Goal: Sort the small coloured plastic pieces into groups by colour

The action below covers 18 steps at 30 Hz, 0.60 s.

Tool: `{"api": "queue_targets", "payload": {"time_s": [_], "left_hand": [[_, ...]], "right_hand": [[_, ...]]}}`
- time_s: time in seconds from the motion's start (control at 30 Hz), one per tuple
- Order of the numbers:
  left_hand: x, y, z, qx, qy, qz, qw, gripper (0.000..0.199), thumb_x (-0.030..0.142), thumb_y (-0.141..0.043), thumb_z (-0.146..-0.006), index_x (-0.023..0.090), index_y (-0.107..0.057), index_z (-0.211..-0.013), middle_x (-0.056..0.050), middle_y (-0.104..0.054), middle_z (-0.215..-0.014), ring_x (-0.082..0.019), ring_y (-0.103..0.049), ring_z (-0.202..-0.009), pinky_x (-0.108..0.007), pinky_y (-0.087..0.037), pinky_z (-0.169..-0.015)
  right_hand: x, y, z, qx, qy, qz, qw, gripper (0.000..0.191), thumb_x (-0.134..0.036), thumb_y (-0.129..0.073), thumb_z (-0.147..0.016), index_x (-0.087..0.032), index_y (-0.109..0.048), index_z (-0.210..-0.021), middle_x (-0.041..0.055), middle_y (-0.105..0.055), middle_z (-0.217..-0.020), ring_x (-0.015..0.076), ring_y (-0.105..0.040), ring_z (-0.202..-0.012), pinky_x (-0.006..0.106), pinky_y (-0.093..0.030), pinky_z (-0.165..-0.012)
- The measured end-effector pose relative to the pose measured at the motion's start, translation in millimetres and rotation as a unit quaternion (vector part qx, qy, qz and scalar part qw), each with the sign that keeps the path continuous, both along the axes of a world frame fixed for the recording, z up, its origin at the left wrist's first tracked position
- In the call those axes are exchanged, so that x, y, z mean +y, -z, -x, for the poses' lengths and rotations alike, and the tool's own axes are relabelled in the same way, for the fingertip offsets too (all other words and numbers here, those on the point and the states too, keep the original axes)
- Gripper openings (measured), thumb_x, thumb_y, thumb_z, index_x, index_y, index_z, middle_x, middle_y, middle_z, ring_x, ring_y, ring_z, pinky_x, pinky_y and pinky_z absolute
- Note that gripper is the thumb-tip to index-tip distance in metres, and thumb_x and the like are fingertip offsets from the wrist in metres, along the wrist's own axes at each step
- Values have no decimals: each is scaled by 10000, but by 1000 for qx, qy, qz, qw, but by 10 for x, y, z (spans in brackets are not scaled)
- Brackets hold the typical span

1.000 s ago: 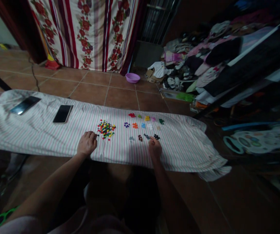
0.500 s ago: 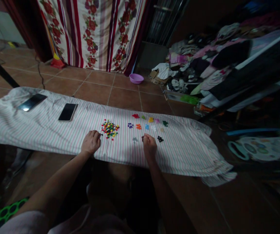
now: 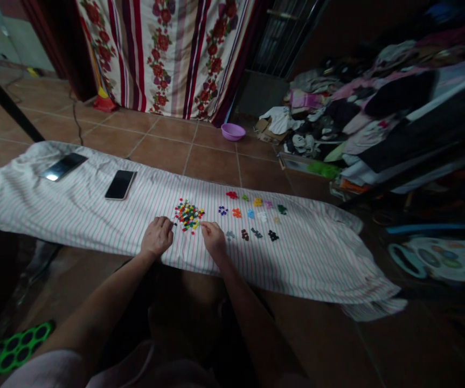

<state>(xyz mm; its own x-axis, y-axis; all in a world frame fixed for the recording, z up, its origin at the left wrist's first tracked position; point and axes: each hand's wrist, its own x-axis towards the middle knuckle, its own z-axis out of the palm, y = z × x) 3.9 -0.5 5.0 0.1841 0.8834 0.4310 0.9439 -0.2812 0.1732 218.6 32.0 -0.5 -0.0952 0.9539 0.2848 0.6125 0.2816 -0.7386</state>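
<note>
A mixed pile of small coloured pieces [image 3: 189, 213], possibly beads, lies on a striped cloth [image 3: 297, 264]. My left hand [image 3: 157, 237] rests at the pile's lower left, fingers loosely bent on the cloth, a dark piece by the fingertips. At the pile's right edge my right hand [image 3: 215, 238] has thumb and forefinger pinched together; anything between them is too small to make out. Single-colour clusters sit further right, among them red [image 3: 231, 195], orange [image 3: 236, 213], light blue [image 3: 250, 214], dark green [image 3: 282, 209], grey [image 3: 230, 235], brown [image 3: 244, 235] and black [image 3: 273, 235].
Two phones, one dark [image 3: 120, 185] and one reflecting light [image 3: 63, 166], lie on the cloth at left. Beyond the table are a purple basin [image 3: 233, 132], a floral curtain [image 3: 161, 59] and a heap of clothes [image 3: 317, 108]. A green rack-like object [image 3: 18, 347] is at lower left.
My right hand has moved left from the brown cluster to the mixed pile, uncovering the brown and dark grey clusters. My left hand stays beside the pile. The view has shifted slightly.
</note>
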Motion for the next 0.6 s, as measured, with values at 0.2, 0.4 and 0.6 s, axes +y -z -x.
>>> {"api": "queue_targets", "payload": {"time_s": [0.2, 0.4, 0.6], "left_hand": [[3, 10, 0, 6, 2, -5, 1000, 171, 169, -438, -821, 159, -584, -910, -106, -574, -915, -244, -483, -884, -399, -444, -829], [8, 12, 3, 9, 5, -5, 1000, 173, 161, -440, -817, 163, -586, -910, -99, -569, -909, -240, -482, -888, -399, -441, -836], [15, 2, 5, 7, 7, 0, 1000, 164, 157, -453, -803, 166, -582, -904, -97, -571, -904, -241, -483, -879, -396, -446, -828]], "right_hand": [[178, -37, 247, -47, 8, -4, 999, 269, -221, -486, -884, -248, -732, -989, 53, -638, -951, 187, -608, -926, 295, -477, -861], [340, -117, 467, -140, 15, 15, 990, 252, -259, -523, -902, -258, -701, -1081, 48, -636, -1049, 178, -567, -1001, 280, -433, -891], [352, -132, 526, -195, 20, 14, 981, 208, -284, -558, -897, -270, -697, -1050, 49, -645, -1050, 202, -530, -1017, 300, -411, -891]]}}
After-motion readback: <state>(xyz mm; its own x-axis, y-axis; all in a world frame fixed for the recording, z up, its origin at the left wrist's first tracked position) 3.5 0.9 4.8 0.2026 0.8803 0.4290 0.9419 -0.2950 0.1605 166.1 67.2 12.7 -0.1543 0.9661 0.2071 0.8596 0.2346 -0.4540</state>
